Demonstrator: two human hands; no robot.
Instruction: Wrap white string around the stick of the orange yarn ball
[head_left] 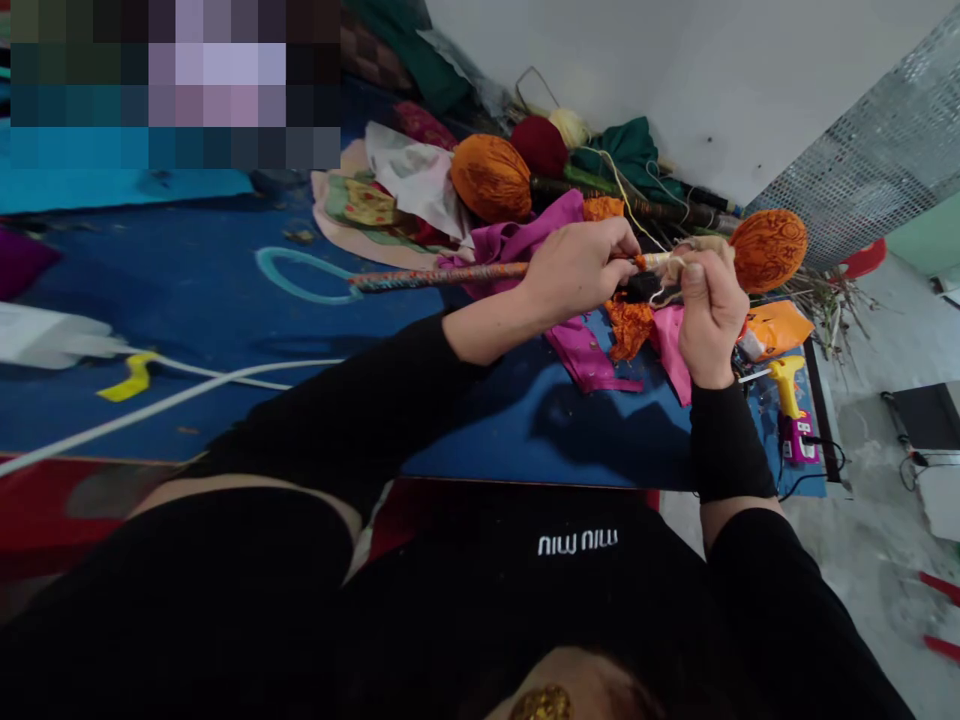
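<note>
A long stick (439, 277) wrapped in patterned cloth lies crosswise over the table, with an orange cloth-covered ball (769, 250) at its right end. Around its middle, the fingers of my left hand (574, 265) are closed. Cream yarn (656, 260) is wound on the stick between my hands. My right hand (712, 305) is closed in a pinch on that yarn, just left of the ball. From there the strand runs up and back to a cream yarn ball (568, 130). A pale blue loop (300, 275) lies by the stick's left end.
On the blue table (480, 430) lie magenta cloth (592, 360), an orange-headed stick (491, 178), a dark red ball (538, 147) and white cloth (412, 165). A yellow glue gun (786, 385) sits near the right edge. White cables (187, 390) cross the left side.
</note>
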